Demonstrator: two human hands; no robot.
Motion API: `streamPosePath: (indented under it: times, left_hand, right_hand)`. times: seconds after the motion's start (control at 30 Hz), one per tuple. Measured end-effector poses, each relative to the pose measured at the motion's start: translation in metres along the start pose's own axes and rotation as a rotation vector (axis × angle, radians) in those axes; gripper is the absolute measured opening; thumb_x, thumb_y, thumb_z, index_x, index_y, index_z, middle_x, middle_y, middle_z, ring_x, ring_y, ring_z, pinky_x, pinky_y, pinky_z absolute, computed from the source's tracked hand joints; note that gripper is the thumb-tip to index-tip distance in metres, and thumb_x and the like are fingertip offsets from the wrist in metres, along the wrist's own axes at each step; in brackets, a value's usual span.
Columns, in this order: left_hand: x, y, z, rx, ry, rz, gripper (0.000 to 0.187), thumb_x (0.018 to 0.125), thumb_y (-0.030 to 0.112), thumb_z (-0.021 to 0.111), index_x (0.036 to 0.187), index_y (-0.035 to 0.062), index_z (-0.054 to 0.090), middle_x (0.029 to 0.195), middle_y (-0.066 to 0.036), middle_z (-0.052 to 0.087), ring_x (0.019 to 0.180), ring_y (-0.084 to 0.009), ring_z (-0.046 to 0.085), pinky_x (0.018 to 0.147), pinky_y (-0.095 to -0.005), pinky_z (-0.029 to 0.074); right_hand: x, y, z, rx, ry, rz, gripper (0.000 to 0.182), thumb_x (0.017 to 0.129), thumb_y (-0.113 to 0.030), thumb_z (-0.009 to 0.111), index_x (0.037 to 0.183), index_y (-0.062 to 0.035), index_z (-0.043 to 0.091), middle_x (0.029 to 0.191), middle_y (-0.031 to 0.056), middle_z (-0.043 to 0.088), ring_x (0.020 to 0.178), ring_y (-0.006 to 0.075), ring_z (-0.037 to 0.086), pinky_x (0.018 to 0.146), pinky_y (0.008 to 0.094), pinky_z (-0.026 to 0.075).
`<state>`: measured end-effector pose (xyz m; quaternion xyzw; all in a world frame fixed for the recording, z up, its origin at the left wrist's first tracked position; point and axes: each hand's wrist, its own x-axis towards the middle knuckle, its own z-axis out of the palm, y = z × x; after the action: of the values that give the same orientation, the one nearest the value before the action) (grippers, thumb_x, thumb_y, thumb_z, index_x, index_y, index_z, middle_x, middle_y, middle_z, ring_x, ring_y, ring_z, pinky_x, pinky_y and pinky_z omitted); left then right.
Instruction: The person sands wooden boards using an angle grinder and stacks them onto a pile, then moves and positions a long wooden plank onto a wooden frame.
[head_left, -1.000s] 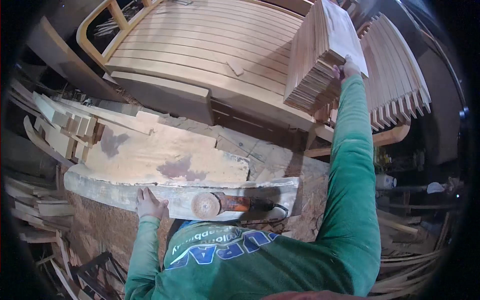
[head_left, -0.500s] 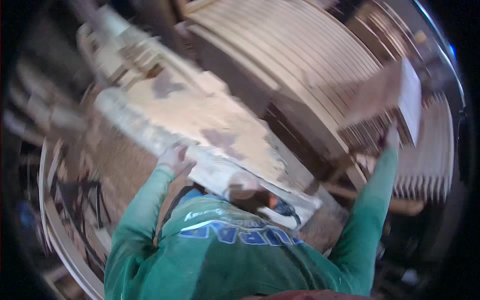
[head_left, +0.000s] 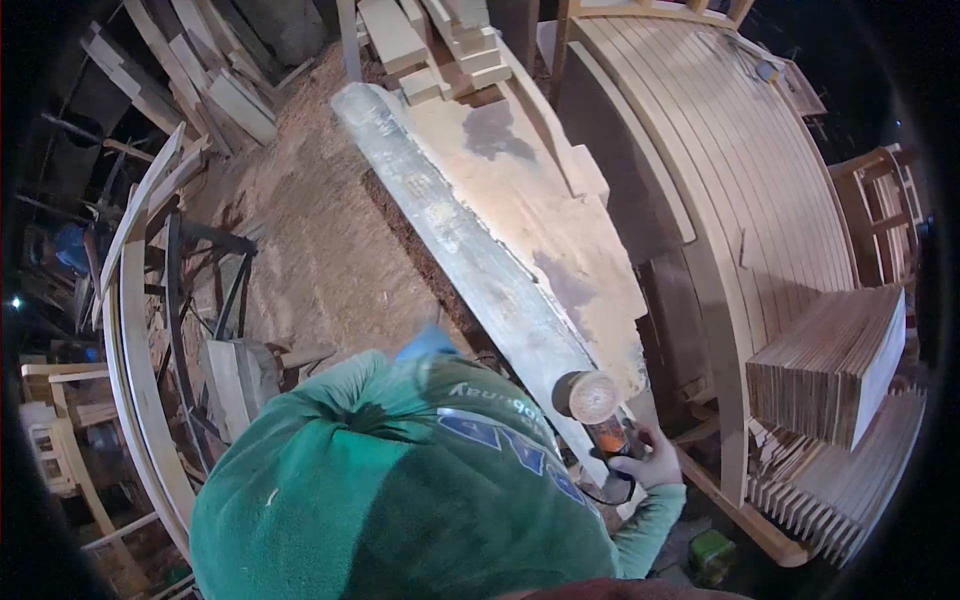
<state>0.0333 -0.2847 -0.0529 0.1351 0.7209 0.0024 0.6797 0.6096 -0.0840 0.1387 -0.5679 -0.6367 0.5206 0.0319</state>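
My right hand (head_left: 655, 462) is closed around the back end of an angle grinder (head_left: 610, 438) with an orange and black body. Its round, dusty sanding disc (head_left: 594, 397) faces up, and the tool lies at the near end of the workbench (head_left: 480, 260). A cord loops down beside my hand. My left hand is hidden; only the bent green left sleeve (head_left: 345, 385) shows, close to my body.
Wood blocks (head_left: 393, 38) are piled at the bench's far end. A large curved slatted wooden panel (head_left: 700, 130) stands to the right, with a stack of thin boards (head_left: 825, 355) on its near end. Sawdust (head_left: 310, 240) covers the floor, and curved strips (head_left: 135, 340) stand left.
My right hand has left the stack of boards and taken hold of the angle grinder. My left hand has gone from the bench edge out of sight. The view has turned.
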Motion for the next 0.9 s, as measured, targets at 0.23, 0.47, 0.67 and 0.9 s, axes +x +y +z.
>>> streamPosePath:
  times: [0.23,0.47,0.67,0.9]
  left_hand:
    - [-0.010,0.123,-0.096,0.001,0.042,0.137,0.044,0.090,0.055,0.062,0.116,0.0196,0.071,0.083,-0.001,0.067,0.070,-0.0138,0.062,0.060,-0.0298,0.051]
    - [0.137,0.101,-0.182,0.875,-0.102,0.677,0.049,0.087,0.047,0.067,0.127,0.0184,0.066,0.127,-0.002,0.067,0.107,-0.0209,0.066,0.096,-0.0340,0.050]
    - [0.135,0.045,-0.324,0.934,0.219,0.383,0.052,0.098,0.052,0.048,0.129,0.0142,0.065,0.135,-0.010,0.063,0.127,-0.0303,0.057,0.109,-0.0410,0.043]
    - [0.086,-0.009,-0.394,0.039,0.475,0.348,0.037,0.097,0.039,0.054,0.104,0.0076,0.073,0.086,-0.005,0.070,0.073,-0.0223,0.064,0.070,-0.0344,0.051]
  right_hand:
    - [0.033,-0.020,0.080,-0.603,0.201,0.101,0.075,0.064,-0.038,0.077,0.129,-0.0062,0.058,0.124,0.0241,0.062,0.115,0.0431,0.058,0.098,0.0486,0.048]
    - [0.031,0.009,0.135,-0.669,0.710,0.742,0.084,0.067,-0.033,0.082,0.142,-0.0200,0.045,0.143,0.0177,0.049,0.133,0.0405,0.045,0.108,0.0496,0.039]
    - [0.006,-0.026,0.208,-0.598,1.028,1.017,0.094,0.068,-0.045,0.081,0.142,-0.0042,0.038,0.135,0.0278,0.050,0.127,0.0417,0.050,0.107,0.0461,0.043]
    - [-0.023,0.131,0.313,0.177,0.322,0.940,0.057,0.084,-0.039,0.073,0.126,-0.0051,0.054,0.111,0.0220,0.068,0.100,0.0404,0.068,0.088,0.0476,0.055]
